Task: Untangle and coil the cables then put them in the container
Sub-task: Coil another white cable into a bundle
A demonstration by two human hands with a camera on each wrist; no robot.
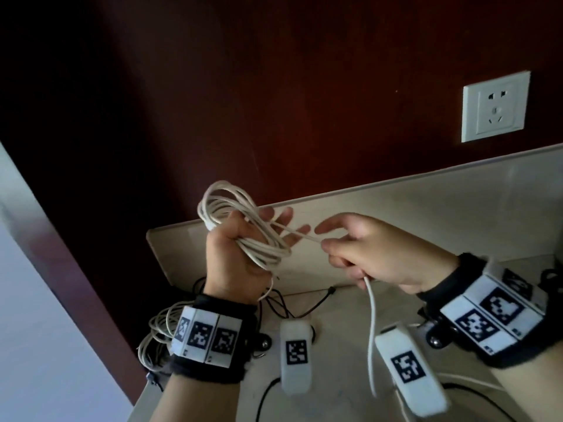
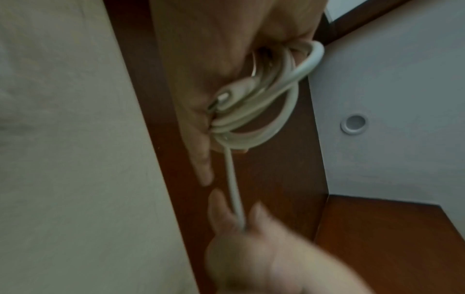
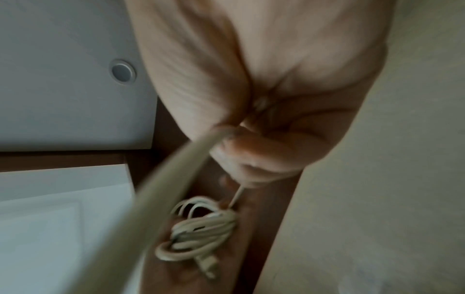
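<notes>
A white cable (image 1: pixel 243 220) is wound in several loops, and my left hand (image 1: pixel 240 254) grips the bundle in the air above the counter. The left wrist view shows the loops (image 2: pixel 254 123) pressed against the palm with a plug end among them. One strand runs from the coil to my right hand (image 1: pixel 359 248), which pinches it between thumb and fingers. The loose tail (image 1: pixel 372 330) hangs down from that hand toward the counter. In the right wrist view the coil (image 3: pixel 201 234) lies beyond the fist, with the blurred tail crossing the frame. No container is in view.
More cables, white (image 1: pixel 158 333) and black (image 1: pixel 292 309), lie tangled on the beige counter (image 1: pixel 426 208) under my wrists. A white wall socket (image 1: pixel 495 106) sits on the dark red wall behind. The counter ends at its left edge near my left arm.
</notes>
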